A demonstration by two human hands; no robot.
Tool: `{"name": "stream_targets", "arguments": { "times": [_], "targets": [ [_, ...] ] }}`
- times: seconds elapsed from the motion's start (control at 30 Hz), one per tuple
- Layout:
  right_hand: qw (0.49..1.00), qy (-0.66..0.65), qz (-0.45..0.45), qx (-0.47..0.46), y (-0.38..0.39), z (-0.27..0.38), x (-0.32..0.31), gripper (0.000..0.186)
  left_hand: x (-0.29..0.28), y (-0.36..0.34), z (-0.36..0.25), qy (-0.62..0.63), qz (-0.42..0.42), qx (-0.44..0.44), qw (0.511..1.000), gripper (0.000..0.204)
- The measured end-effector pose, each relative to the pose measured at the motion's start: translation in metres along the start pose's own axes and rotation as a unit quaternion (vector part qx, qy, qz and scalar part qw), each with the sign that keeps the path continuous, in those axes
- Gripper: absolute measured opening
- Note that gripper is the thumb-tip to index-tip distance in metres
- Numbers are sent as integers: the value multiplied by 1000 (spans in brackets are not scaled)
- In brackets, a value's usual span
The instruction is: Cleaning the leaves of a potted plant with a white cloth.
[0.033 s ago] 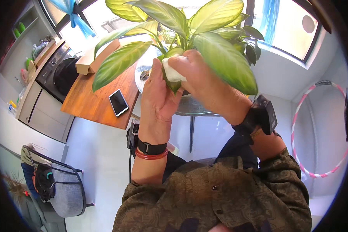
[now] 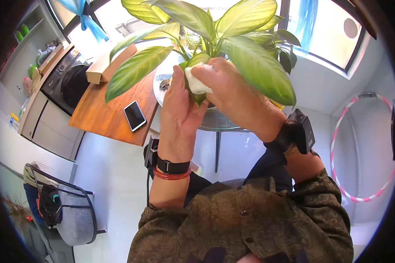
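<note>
A wooden surface (image 2: 105,114) lies to the left of the grips, carrying a dark smartphone (image 2: 134,115) near its front edge and a cardboard box (image 2: 102,66) farther back. Beyond it stands a black front-loading washing machine (image 2: 70,83). Down at lower left is a grey chair (image 2: 74,215) with a bag hanging from it. Far right, a pink-and-white hula hoop (image 2: 360,149) leans against the wall.

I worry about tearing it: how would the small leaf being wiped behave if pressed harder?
The leaf is thin and probably floppy; the left hand backs it from behind. The right hand presses a white cloth on it. Harder pressure could likely crease or tear it near its slender stem.
</note>
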State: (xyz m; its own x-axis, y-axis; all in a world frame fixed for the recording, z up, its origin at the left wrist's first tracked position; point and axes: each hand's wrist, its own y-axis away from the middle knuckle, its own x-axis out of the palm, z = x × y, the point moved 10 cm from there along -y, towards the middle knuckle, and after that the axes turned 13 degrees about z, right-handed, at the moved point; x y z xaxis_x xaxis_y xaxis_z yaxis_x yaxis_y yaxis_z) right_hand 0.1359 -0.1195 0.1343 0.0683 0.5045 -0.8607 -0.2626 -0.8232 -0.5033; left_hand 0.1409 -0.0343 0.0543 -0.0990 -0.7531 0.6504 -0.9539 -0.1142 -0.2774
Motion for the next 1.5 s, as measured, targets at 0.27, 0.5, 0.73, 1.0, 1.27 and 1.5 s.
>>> {"name": "stream_targets", "arguments": {
  "times": [0.27,0.5,0.73,1.0,1.27,1.5],
  "targets": [
    [995,-33,95,-5,9,7,17,45,-2,-8,9,72,1,-4,997,76],
    [988,-147,40,-22,22,2,5,33,10,-12,8,244,210,13,947,91],
    [905,-415,4,93,38,-34,23,46,17,-10,2,276,194,32,941,83],
    [866,-493,-48,61,60,-42,8,30,2,-2,-16,-20,79,69,994,39],
    [497,-845,-43,190,72,-49,65,24,11,1,-50,-406,54,107,906,57],
    [540,-828,-20,149,61,-36,66,21,39,-9,-72,-739,65,153,653,47]
  ]
}}
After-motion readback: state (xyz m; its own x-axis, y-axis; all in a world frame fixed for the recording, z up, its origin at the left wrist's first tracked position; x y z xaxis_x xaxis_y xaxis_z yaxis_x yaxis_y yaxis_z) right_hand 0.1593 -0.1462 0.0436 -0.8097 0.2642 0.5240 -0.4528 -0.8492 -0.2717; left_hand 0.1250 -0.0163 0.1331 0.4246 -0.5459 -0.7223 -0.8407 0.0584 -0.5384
